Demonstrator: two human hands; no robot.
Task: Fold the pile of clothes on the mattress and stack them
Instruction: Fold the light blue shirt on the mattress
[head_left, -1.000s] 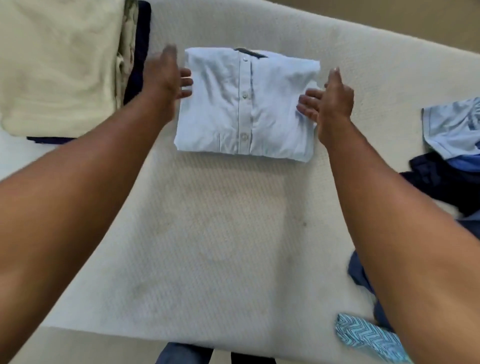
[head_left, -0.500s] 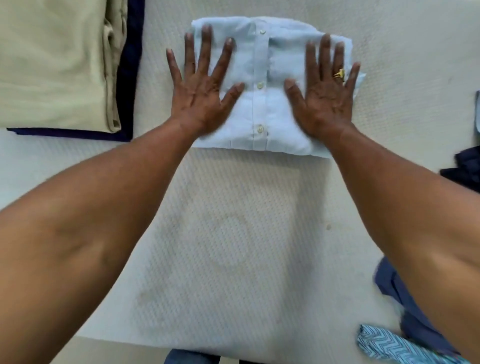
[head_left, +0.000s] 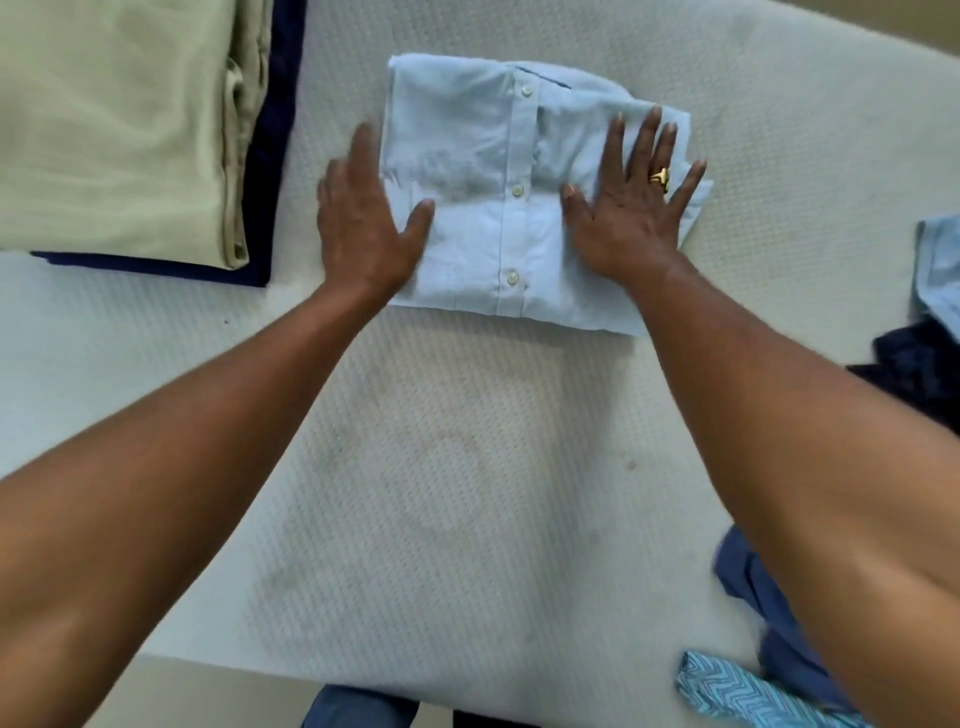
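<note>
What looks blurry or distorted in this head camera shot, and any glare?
Head view: the left hand is smeared by motion blur, fingers indistinct at the edge of the light blue shirt; the right hand is sharper, its ring clear. Same view: soft even light, no glare, a faint shadow on the mattress between the forearms, which the wide lens stretches.

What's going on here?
A person is folding laundry on a mattress. Both hands press flat on a folded light blue shirt: the right hand on its right half, the left hand at its left edge. A folded beige-and-navy stack lies to the left; unfolded clothes wait on the right.
</note>
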